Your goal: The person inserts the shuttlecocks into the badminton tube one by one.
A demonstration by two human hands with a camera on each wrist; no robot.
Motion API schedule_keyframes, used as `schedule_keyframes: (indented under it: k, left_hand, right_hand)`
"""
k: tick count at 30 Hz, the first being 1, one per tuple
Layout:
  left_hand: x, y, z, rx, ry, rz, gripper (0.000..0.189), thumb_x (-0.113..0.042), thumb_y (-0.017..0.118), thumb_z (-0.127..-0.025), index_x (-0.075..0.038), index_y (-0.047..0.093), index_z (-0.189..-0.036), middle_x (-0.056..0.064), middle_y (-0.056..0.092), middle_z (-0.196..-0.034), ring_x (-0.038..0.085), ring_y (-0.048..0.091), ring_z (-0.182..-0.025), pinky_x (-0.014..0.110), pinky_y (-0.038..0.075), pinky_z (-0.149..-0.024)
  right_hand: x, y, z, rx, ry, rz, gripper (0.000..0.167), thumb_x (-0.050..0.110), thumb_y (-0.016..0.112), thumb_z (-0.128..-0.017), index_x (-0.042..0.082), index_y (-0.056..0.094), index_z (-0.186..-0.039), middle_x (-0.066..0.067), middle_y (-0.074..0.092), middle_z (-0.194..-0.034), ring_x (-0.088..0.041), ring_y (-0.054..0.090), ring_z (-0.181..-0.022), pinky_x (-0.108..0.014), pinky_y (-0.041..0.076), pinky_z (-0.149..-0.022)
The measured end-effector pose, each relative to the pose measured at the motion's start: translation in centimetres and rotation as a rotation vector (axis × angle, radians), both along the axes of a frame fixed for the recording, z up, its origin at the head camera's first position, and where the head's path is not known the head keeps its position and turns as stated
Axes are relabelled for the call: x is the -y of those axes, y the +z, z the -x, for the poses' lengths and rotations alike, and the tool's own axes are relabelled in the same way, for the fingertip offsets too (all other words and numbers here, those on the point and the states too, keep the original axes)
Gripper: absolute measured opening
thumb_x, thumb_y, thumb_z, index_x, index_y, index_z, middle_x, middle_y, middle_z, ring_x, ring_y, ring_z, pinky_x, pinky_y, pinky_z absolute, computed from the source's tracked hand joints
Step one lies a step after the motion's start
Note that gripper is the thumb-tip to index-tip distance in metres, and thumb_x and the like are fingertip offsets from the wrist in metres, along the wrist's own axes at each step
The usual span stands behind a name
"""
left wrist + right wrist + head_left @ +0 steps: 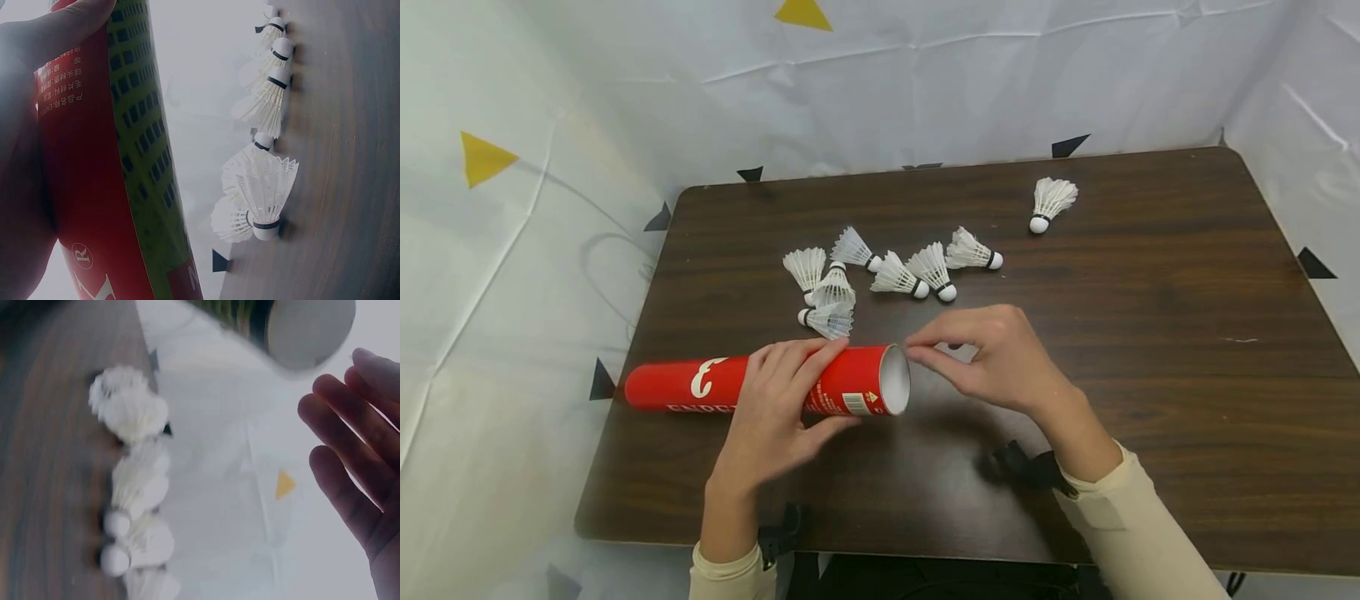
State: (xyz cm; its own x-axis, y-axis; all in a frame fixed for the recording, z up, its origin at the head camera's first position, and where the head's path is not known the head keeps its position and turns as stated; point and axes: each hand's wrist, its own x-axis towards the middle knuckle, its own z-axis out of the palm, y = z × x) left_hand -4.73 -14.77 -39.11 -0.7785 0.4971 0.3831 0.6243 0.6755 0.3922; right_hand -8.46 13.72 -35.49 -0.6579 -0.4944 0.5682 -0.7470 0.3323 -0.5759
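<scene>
My left hand (778,408) grips a red shuttlecock tube (857,379) lying sideways above the table, its thumb below and fingers over the top. The tube's round mouth faces right and looks white inside. In the left wrist view, the tube (94,181) shows a green printed band along its side. Just right of the mouth is my right hand (1000,358), thumb and forefinger a little apart with nothing visible between them. Seen from the right wrist, its fingers (344,487) are loosely extended near the tube's end (309,334).
Several white shuttlecocks lie beyond the tube, among them one (831,319) close to its upper side and one (931,268) in a row. Another shuttlecock (1052,202) sits apart at the back. White sheeting (910,92) surrounds the brown table (1187,333).
</scene>
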Motion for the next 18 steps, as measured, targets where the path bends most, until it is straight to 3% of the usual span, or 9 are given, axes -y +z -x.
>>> schedule_keyframes:
  k: [4,7,9,13,18]
  left_hand:
    - [-0.2,0.0,0.0,-0.007,-0.003,-0.011,0.089,-0.042,0.088,-0.067,-0.022,0.049,-0.144,0.002,0.057,-0.131,0.021,0.051,-0.116,0.049,0.034,-0.099]
    - [-0.3,0.0,0.1,-0.006,-0.007,-0.013,0.088,-0.042,0.087,-0.068,-0.022,0.049,-0.145,0.002,0.057,-0.132,0.021,0.05,-0.116,0.049,0.034,-0.1]
    - [-0.3,-0.1,0.1,-0.002,-0.007,-0.007,0.088,-0.043,0.087,-0.069,-0.024,0.048,-0.145,0.002,0.056,-0.132,0.021,0.05,-0.117,0.049,0.034,-0.1]
    - [-0.3,-0.2,0.2,0.001,0.001,0.006,0.089,-0.045,0.086,-0.069,-0.025,0.046,-0.146,0.001,0.056,-0.132,0.02,0.05,-0.117,0.049,0.034,-0.1]
    - [-0.2,-0.3,0.1,0.005,0.003,0.007,0.091,-0.046,0.086,-0.068,-0.025,0.045,-0.147,0.001,0.056,-0.132,0.02,0.049,-0.118,0.049,0.034,-0.101]
  right_hand:
    - [-2.1,-1.4,2.2,-0.005,-0.181,-0.072,0.013,0.013,0.08,-0.081,0.011,0.079,-0.094,0.004,0.074,-0.086,-0.008,0.067,-0.069,-0.032,0.054,-0.058]
    - [-3.5,-3.2,4.6,-0.031,-0.339,-0.226,0.02,0.016,0.077,-0.084,0.013,0.077,-0.104,0.001,0.074,-0.097,-0.016,0.07,-0.08,-0.04,0.054,-0.061]
    - [-4.3,-4.6,6.2,-0.032,-0.41,-0.341,0.03,0.015,0.073,-0.086,0.013,0.073,-0.116,-0.002,0.07,-0.114,-0.022,0.068,-0.095,-0.046,0.053,-0.062]
    - [-5.3,-7.0,9.1,0.046,-0.423,-0.542,0.052,0.011,0.066,-0.09,0.016,0.055,-0.14,-0.006,0.047,-0.148,-0.03,0.049,-0.129,-0.052,0.051,-0.063]
    - [-5.9,-8.8,10.6,0.135,-0.372,-0.664,0.062,0.01,0.061,-0.093,0.024,0.042,-0.15,-0.005,0.028,-0.159,-0.033,0.039,-0.136,-0.049,0.05,-0.058]
